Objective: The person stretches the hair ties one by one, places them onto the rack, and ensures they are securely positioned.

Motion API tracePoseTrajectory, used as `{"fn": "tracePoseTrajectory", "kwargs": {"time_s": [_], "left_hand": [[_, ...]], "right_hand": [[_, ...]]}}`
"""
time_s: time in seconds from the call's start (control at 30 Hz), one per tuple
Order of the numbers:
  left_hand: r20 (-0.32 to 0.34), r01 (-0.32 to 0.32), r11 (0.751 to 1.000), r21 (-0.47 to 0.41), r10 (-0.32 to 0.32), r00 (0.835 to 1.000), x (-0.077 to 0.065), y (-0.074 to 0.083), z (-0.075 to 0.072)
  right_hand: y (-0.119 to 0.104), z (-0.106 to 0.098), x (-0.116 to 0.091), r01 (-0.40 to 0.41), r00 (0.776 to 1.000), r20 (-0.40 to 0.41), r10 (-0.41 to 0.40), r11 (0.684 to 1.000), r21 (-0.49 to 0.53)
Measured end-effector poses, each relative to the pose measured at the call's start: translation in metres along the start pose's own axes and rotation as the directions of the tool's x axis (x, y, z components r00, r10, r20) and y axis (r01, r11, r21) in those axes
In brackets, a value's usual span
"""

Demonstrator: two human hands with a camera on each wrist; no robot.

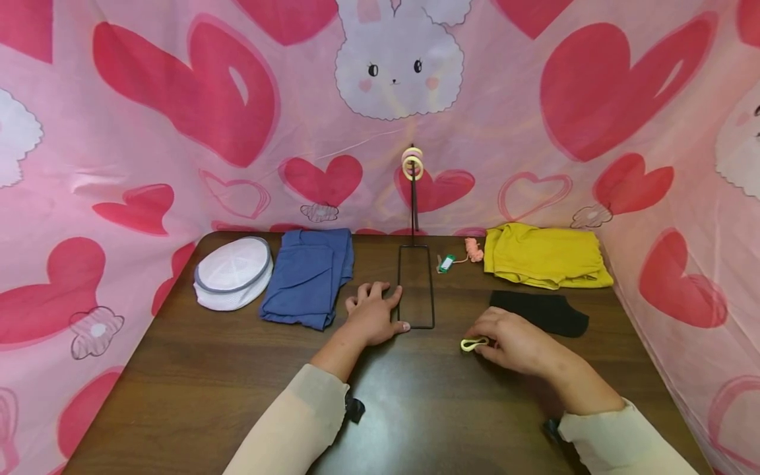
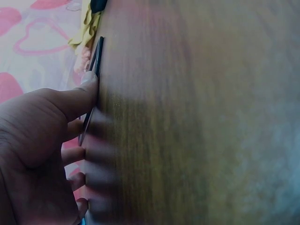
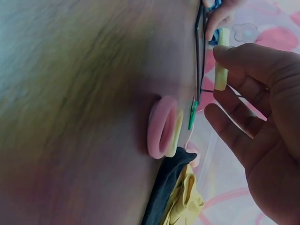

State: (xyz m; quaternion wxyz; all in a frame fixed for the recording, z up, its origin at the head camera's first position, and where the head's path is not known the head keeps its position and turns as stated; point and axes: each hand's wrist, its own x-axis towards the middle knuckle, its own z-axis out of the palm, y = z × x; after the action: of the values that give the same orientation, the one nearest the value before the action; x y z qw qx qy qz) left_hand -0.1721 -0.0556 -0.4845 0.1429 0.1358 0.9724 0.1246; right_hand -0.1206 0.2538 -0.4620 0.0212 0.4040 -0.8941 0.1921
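Left fingers (image 1: 394,300) spread (loosely); right fingers (image 1: 488,320) pinching.

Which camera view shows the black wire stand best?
The head view: the black wire stand shows nearly whole, with its base and hung rings. The left wrist view shows only part of the base, edge-on at the left hand; the right wrist view shows the base nearly edge-on, the rest mostly hidden.

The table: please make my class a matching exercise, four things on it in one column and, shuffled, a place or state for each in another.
Things
1. wire stand
2. white round item
3. pale yellow band
4. black cloth

Places or states
A. pinched by the fingers of the right hand
B. directly in front of the yellow cloth
C. touched by the left hand
D. left of the blue cloth

Pairs: 1-C, 2-D, 3-A, 4-B
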Motion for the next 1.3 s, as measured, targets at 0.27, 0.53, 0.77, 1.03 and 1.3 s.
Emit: {"fn": "tracePoseTrajectory", "kwargs": {"time_s": [0.27, 0.53, 0.77, 1.03, 1.3], "left_hand": [[0.0, 0.007, 1.0, 0.002, -0.007, 1.0, 0.001, -0.001, -0.001], [-0.002, -0.002, 1.0, 0.001, 0.002, 1.0, 0.002, 0.0, -0.002], [-0.012, -0.005, 1.0, 0.005, 0.005, 1.0, 0.003, 0.001, -0.003], [-0.004, -0.021, 1.0, 0.003, 0.021, 1.0, 0.006, 0.005, -0.001], [-0.003, 0.005, 1.0, 0.003, -0.005, 1.0, 0.001, 0.0, 0.004]], "right_hand": [[-0.003, -0.002, 0.011, 0.053, 0.997, -0.057, -0.053, 0.999, 0.012], [-0.008, -0.006, 0.025, 0.068, 0.994, -0.088, -0.067, 0.998, 0.013], [-0.015, -0.015, 0.036, 0.046, 0.988, -0.149, -0.044, 0.999, 0.009], [-0.02, -0.03, 0.043, 0.119, 0.957, -0.267, -0.114, 0.993, 0.001], [-0.031, -0.045, 0.058, 0.167, 0.921, -0.356, -0.159, 0.986, -0.008]]}}
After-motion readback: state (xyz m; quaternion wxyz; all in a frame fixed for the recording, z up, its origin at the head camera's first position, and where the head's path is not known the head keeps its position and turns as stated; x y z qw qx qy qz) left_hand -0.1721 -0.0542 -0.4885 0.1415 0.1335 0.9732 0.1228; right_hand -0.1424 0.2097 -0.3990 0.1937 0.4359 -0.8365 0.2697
